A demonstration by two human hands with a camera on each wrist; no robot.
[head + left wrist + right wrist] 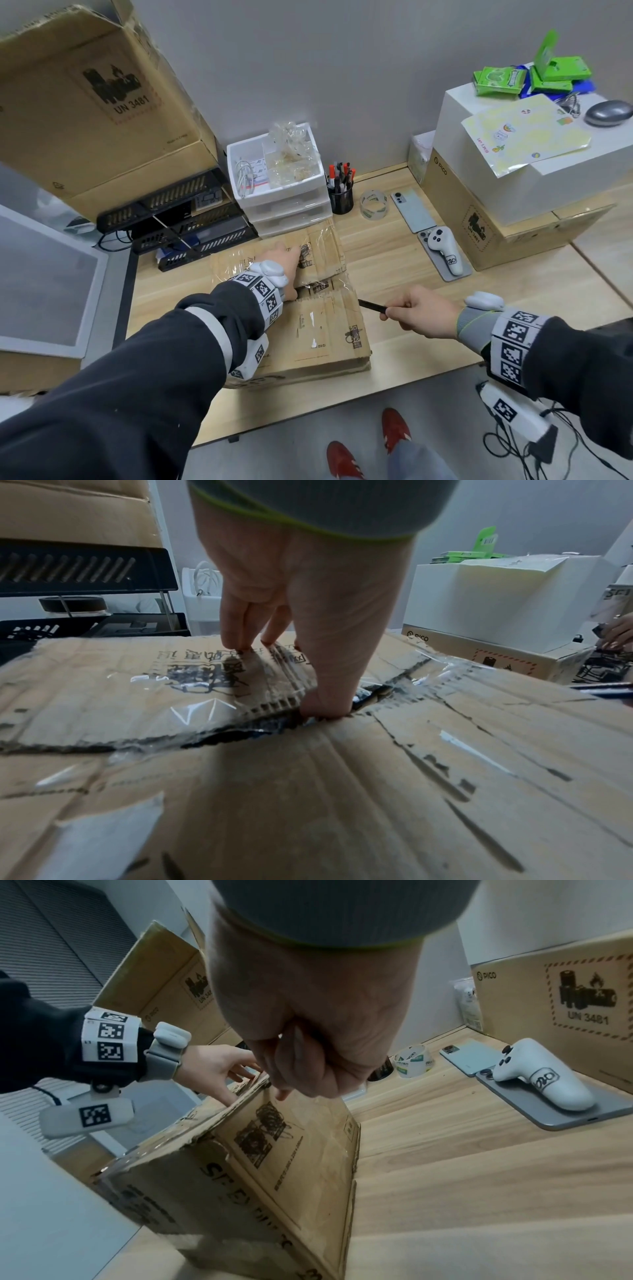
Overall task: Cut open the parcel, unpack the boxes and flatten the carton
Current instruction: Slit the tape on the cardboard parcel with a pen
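A worn brown carton point(322, 329) with clear tape lies on the wooden table point(421, 359). Its top seam point(322, 287) is split and gapes dark in the left wrist view. My left hand point(289, 270) sits on the far flap point(137, 685), its fingers point(236, 631) pressing the top and its thumb point(325, 704) tucked into the gap under the flap edge. To the right of the carton, my right hand point(421, 311) grips a thin black tool point(371, 306) whose tip points at the seam's right end. The carton's contents are hidden.
Behind the carton stand a white drawer unit point(277, 185), black trays point(178, 219), a pen cup point(340, 197) and a tape roll point(373, 205). A phone point(412, 210), a white controller point(445, 251) and a PICO carton point(496, 226) lie to the right.
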